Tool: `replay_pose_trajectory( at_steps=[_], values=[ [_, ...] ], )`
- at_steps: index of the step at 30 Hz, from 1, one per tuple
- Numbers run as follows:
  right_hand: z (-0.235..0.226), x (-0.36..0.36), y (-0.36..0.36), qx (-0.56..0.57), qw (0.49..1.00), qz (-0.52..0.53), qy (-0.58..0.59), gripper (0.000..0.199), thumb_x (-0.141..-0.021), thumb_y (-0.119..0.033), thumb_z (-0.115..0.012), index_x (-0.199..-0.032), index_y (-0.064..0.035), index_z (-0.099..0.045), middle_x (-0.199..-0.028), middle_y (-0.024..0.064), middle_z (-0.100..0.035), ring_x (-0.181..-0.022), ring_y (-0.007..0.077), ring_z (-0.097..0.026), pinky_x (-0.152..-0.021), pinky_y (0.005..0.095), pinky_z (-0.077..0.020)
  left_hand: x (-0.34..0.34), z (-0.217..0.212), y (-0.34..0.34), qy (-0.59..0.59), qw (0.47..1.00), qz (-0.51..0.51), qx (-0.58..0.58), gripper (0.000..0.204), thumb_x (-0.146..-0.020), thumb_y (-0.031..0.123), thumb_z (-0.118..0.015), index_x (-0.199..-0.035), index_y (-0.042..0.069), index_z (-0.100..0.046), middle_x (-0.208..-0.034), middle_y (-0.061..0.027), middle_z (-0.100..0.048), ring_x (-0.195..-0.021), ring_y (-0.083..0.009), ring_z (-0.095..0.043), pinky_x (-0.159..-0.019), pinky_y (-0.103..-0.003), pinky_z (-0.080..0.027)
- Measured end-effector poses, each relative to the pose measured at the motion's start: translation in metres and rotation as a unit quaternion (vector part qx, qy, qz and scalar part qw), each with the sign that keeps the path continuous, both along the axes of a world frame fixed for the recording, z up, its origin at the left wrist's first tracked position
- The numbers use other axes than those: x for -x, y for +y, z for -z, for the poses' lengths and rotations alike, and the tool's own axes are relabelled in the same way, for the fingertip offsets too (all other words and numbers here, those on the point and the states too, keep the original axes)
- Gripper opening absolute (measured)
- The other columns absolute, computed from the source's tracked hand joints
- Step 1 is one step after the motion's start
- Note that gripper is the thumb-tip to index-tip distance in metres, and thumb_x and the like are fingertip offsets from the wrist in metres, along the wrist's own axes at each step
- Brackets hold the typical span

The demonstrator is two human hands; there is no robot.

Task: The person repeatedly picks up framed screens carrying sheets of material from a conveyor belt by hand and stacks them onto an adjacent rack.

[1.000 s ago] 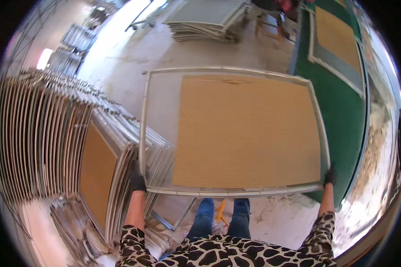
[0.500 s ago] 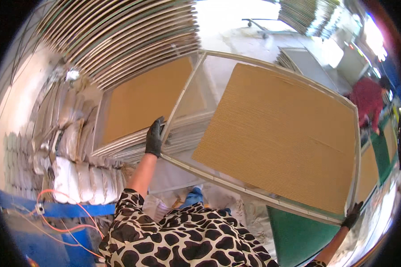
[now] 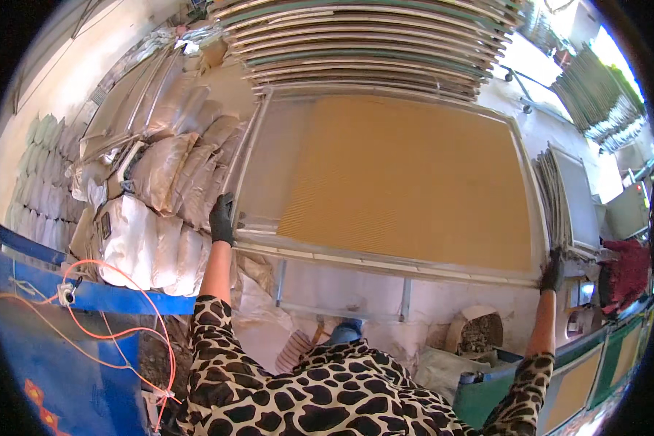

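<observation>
A wide rectangular drying screen [image 3: 312, 253] with a pale frame and see-through mesh spans the middle of the view. On it lies a brown layer with fine parallel ridges [image 3: 414, 182]; what it is made of I cannot tell. The mesh at the screen's left end is bare. My left hand [image 3: 222, 218], in a dark glove, is closed on the left side of the frame near its front corner. At the front right corner my right hand [image 3: 552, 271], gloved alike, grips the frame. Most fingers of both hands are hidden by the frame.
A tall stack of similar screens [image 3: 370, 43] rises behind the held one. Filled sacks [image 3: 134, 232] are piled at left, beside a blue machine [image 3: 58, 363] with an orange hose [image 3: 116, 334]. More screens [image 3: 578, 192] lean at right, where a person in dark red [image 3: 625, 269] stands.
My body has turned left and the screen has come round in front of the tall stack, now nearly level across the view. Both hands have stayed on its frame.
</observation>
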State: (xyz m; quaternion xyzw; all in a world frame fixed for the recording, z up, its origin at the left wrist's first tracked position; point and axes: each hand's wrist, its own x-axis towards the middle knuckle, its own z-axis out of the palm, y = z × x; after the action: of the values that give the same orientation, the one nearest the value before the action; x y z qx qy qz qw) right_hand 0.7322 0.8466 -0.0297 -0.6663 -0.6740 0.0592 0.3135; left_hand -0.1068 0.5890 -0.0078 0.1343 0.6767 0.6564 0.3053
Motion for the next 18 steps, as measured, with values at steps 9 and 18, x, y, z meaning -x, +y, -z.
replay_pose_trajectory(
  at_steps=[9,18],
  values=[
    [0.019,0.168,0.035,0.112,0.957,0.099,0.247,0.066,-0.084,-0.056,-0.033,-0.105,0.0007,-0.058,-0.081,0.0093,-0.059,-0.055,0.0151,-0.049,-0.054,0.0288,-0.0395,0.146,0.085,-0.005,0.108,0.994,-0.003,-0.011,0.036,-0.089,0.028,-0.034,-0.1,0.004,-0.059,-0.096,-0.0086,-0.06,-0.088,-0.0154,-0.056,-0.08,-0.027,-0.042],
    [0.019,0.204,0.028,0.142,0.955,0.134,0.222,0.05,-0.088,-0.041,-0.035,-0.106,-0.0004,-0.056,-0.089,0.0088,-0.059,-0.056,0.0156,-0.05,-0.055,0.0288,-0.0412,0.152,0.059,0.008,0.103,0.994,-0.023,0.02,0.039,-0.089,0.027,-0.033,-0.1,-0.001,-0.059,-0.093,-0.0087,-0.062,-0.084,-0.0176,-0.058,-0.079,-0.028,-0.044]
  ],
)
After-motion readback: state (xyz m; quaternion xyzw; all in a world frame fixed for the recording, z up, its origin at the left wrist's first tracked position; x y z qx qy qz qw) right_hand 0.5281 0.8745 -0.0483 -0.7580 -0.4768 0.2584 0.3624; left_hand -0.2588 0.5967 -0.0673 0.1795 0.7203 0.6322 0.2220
